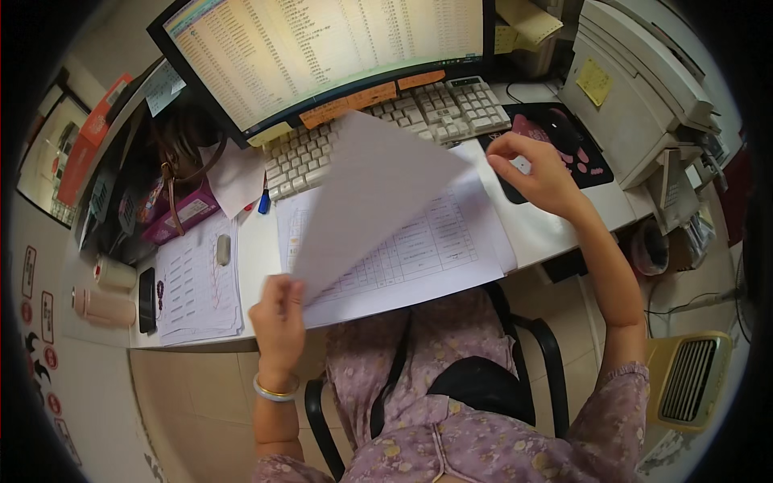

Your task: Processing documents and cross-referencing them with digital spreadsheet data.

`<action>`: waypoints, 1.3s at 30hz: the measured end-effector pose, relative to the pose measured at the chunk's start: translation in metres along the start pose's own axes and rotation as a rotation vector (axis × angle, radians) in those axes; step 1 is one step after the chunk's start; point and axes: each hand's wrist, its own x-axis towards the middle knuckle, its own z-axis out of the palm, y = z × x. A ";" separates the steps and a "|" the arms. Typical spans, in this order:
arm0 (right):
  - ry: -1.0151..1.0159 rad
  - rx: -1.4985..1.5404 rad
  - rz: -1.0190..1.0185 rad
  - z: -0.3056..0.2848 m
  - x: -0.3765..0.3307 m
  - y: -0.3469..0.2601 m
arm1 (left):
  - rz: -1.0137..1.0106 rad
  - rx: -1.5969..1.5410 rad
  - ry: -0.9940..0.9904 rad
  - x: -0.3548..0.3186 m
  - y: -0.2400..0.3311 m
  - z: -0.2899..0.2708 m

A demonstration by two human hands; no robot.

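Note:
A blank-looking sheet of paper point(382, 177) is raised at a tilt above a stack of printed table sheets point(439, 241) on the desk. My left hand point(279, 310) pinches its near left corner at the desk's front edge. Clear of the sheet's right corner, my right hand point(535, 173) hangs over the mouse pad's near edge. Its fingers curve loosely, thumb apart from the forefinger, with nothing seen between them. The raised sheet hides part of the printed tables and of the white keyboard point(471, 109).
Behind the keyboard stands a lit monitor point(322, 56). A mouse point(555, 133) rests on a dark mouse pad point(596, 173), beside a printer point(628, 88). Other printed papers point(189, 282), a phone point(146, 300) and a pink bottle point(105, 307) are on the left.

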 end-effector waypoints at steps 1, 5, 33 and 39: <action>-0.004 -0.016 0.050 -0.001 -0.004 -0.007 | -0.061 -0.058 0.117 -0.001 -0.002 0.000; -0.318 -0.067 -0.232 0.010 -0.034 -0.024 | 0.047 -0.357 0.524 -0.009 -0.006 -0.005; 0.057 -0.211 -0.553 0.037 -0.046 -0.049 | 0.291 0.282 -0.065 -0.004 0.029 0.023; -0.060 -0.219 -0.465 0.038 -0.058 -0.041 | 0.276 0.277 0.023 -0.010 0.021 0.025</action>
